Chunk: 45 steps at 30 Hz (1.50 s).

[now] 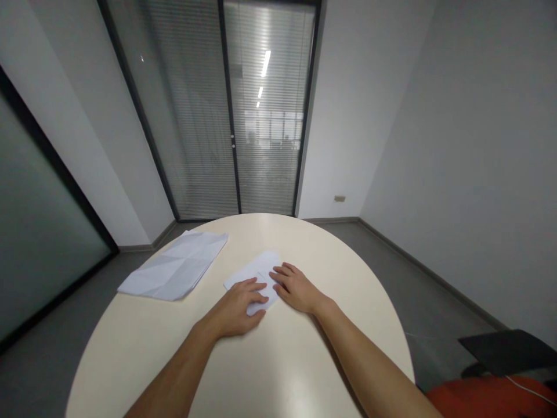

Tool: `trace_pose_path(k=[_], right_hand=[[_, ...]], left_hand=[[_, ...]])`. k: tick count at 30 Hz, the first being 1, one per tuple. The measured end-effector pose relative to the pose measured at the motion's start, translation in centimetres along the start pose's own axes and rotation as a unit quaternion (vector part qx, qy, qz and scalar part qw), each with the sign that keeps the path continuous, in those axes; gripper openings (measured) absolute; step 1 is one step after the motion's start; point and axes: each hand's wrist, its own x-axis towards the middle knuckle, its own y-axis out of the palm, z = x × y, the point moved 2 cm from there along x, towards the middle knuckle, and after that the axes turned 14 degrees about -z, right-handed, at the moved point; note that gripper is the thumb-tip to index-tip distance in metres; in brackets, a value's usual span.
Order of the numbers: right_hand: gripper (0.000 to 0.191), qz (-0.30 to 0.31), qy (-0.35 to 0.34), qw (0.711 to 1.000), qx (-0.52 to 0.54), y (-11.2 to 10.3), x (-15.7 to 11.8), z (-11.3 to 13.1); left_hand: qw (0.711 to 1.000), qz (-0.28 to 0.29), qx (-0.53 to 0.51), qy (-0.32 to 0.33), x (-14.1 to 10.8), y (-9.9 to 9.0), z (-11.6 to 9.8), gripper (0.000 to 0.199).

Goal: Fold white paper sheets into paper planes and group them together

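A small piece of folded white paper lies flat on the round cream table, in front of me. Across its near left part rests my left hand, palm down with the fingers spread. My right hand touches the paper's right side, its fingers apart and lying nearly flat. Neither hand grips anything. Part of the paper is hidden under the fingers, and fold lines show between the two hands.
A stack of creased white sheets lies at the table's left edge. Beyond the table stands a glass door with blinds. At the lower right are a black flat object and something orange-red with a thin cable.
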Motion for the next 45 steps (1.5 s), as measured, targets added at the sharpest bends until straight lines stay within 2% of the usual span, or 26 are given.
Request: trace_pose_path(k=[12,21,29,34,45], right_hand=[[0.04,-0.007,0.016,1.0,0.002,0.0,-0.1,-0.3],[0.023,-0.02,0.013,0.996,0.088,-0.4,0.4,0.1],[0.018,0.011,0.034,0.992,0.118,-0.9,0.5,0.7],[0.031,0.009,0.035,0.991,0.132,-1.7,0.7,1.3],[0.024,0.037,0.042,0.983,0.176,-1.2,0.7,0.8]], left_hand=[[0.999,-0.033,-0.02,-0.014,0.2,0.4,0.2,0.028],[0.995,-0.062,-0.056,-0.061,0.4,0.6,1.0,0.033],[0.992,-0.075,-0.049,-0.085,0.4,0.8,1.4,0.031],[0.991,-0.08,-0.027,-0.1,0.5,0.5,1.3,0.031],[0.987,-0.096,-0.031,-0.123,0.4,0.9,1.8,0.034]])
